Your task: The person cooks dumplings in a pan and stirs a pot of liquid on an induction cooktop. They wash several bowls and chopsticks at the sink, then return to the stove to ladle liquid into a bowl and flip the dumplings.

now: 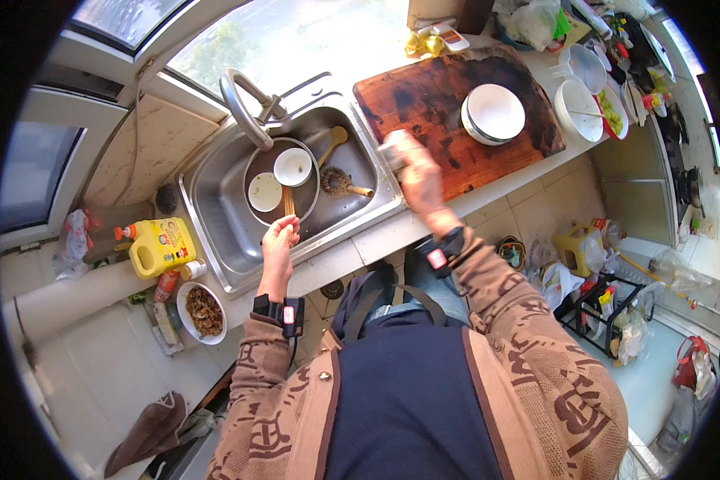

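My left hand grips the ends of a bundle of wooden chopsticks over the sink's front part. Their far ends reach into a round metal pan in the stainless steel sink. Inside the pan are a small white bowl and another pale bowl. My right hand, blurred, is closed around a greyish thing at the sink's right rim, perhaps a scouring pad. Right of the pan lie a bristle pot brush and a wooden spoon.
A faucet arches over the sink. White bowls are stacked on a wooden cutting board at the right. Left of the sink stand a yellow detergent jug and a bowl of brown food. More bowls stand far right.
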The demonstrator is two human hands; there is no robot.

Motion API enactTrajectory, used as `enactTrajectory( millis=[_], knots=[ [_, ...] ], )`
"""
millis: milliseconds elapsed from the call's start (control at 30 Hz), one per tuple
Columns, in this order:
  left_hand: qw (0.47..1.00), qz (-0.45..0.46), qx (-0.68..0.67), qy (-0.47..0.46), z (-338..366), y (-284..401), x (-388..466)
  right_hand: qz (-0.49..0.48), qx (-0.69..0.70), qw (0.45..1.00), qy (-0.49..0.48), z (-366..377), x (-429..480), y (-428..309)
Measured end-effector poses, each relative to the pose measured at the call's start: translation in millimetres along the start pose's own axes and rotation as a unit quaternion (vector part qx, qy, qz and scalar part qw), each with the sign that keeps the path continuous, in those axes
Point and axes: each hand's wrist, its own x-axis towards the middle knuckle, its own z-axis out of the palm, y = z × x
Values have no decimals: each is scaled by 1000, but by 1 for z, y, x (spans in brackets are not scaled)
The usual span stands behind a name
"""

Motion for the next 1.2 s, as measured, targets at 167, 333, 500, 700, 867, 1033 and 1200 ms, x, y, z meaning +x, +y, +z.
enactTrajectory(
  millis=[167,333,500,700,867,1033,1200],
  knots=[
    [998,-34,-21,44,-10,-17,-16,22,-401,914,-55,4,0,50],
    [999,-52,-3,12,26,-19,-11,-54,-102,971,-208,100,-19,-4],
    [990,-30,93,-100,83,-9,12,-45,7,992,-115,91,9,-22],
    [948,17,241,-206,205,-27,38,-18,49,991,-122,50,151,63],
    [972,-11,183,-146,248,-35,26,16,-257,948,-185,49,208,117],
    [963,-75,103,-236,250,-15,-1,106,-188,960,-179,46,186,125],
    [942,-78,131,-299,253,-4,-4,73,-211,960,-170,26,226,144]
  ],
)
